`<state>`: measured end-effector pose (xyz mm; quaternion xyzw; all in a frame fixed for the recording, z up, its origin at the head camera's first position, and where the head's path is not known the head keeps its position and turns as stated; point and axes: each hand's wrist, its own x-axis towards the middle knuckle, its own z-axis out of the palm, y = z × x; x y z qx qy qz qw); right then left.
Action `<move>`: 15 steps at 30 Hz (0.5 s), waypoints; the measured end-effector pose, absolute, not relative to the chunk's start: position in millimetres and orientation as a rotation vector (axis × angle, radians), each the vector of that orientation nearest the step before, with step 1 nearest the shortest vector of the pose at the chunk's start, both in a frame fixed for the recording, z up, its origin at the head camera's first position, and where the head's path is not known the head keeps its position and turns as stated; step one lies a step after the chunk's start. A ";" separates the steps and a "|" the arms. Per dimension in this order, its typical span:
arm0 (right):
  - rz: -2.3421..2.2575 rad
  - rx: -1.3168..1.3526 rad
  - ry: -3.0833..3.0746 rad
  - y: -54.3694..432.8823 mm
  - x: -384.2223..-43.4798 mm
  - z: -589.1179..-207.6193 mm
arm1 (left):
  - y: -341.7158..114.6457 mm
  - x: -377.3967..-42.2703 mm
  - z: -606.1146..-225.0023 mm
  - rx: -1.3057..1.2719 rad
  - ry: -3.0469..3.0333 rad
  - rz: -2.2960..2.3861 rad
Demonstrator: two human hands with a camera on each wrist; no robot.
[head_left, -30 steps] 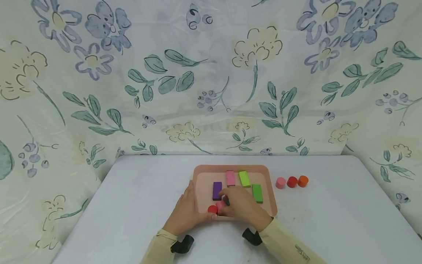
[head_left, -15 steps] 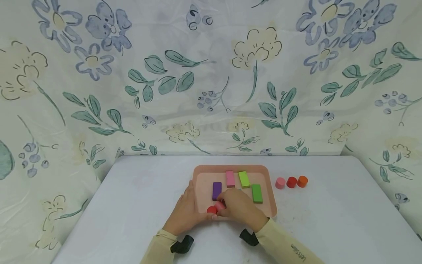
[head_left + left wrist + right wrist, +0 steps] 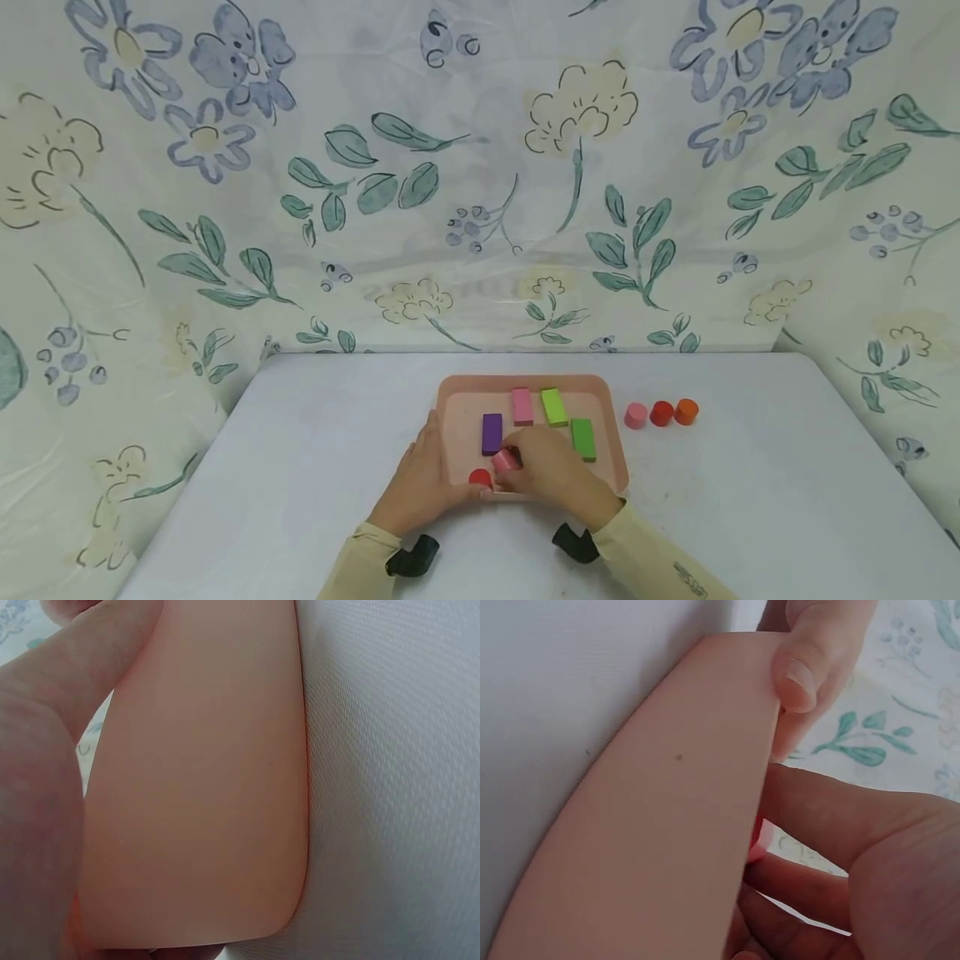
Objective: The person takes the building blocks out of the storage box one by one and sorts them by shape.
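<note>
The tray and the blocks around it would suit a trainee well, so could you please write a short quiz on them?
1. What does the right hand hold?
2. True or false: the left hand touches the tray.
3. How many round blocks stand on the table, to the right of the tray?
A) two
B) three
C) five

Key: 1. a pink round block; 2. true; 3. B.
</note>
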<state>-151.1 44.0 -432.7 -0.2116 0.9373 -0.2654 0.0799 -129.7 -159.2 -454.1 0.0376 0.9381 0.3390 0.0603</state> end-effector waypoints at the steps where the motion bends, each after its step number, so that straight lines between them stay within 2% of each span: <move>1: -0.812 -0.622 2.798 45.3 -150.7 -431.7 | -159.3 -130.2 -455.0 0.111 2.838 1.029; 15: -1.010 -0.624 2.917 67.4 -144.8 -422.6 | -158.7 -131.1 -456.7 0.078 2.828 1.054</move>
